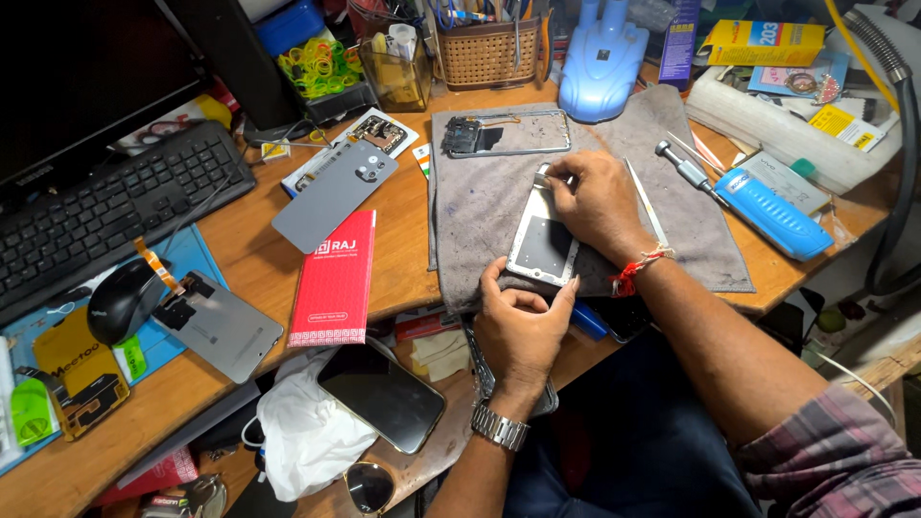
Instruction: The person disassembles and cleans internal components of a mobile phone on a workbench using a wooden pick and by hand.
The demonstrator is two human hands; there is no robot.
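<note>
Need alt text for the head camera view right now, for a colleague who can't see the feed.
Both hands hold an opened phone body on a grey cloth over a cluttered wooden desk: the left hand grips its near end, the right hand presses its far end. A phone frame lies further back on the cloth, a blue screwdriver to the right.

Grey cloth [499, 192], silver phone frame [543, 242] with dark, perhaps black, inner panel, red box [334, 280], blue screwdriver [772, 211], black keyboard [106, 216], brown wooden counter [259, 264], red wrist thread [641, 270]
</note>
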